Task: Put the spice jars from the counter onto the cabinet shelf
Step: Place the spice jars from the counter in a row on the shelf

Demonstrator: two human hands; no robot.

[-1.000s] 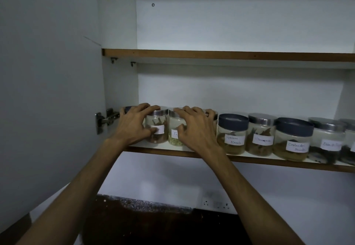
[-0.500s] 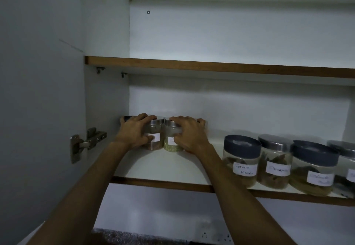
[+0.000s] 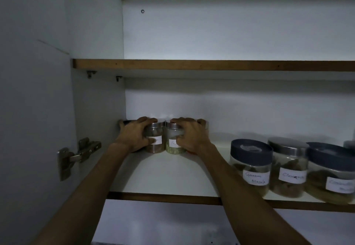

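Several small steel-lidded spice jars stand in a tight group at the back left of the lower cabinet shelf [image 3: 163, 195]. My left hand [image 3: 134, 135] wraps around a jar of brown spice [image 3: 154, 145] and covers another jar further left. My right hand [image 3: 192, 137] grips a jar of greenish spice [image 3: 172, 146] and hides a jar behind it. The two middle jars touch each other. All stand upright on the shelf.
A row of larger labelled jars fills the shelf's front right: Garam Masala [image 3: 251, 166], a cinnamon jar [image 3: 290, 168], a dark-lidded jar [image 3: 332, 173]. The open cabinet door [image 3: 28, 110] with its hinge [image 3: 76, 154] stands to the left. An upper shelf [image 3: 211, 65] runs above.
Both hands have pushed the small jars from the shelf's front edge back toward the rear wall. The view has moved closer and lower relative to the shelf.
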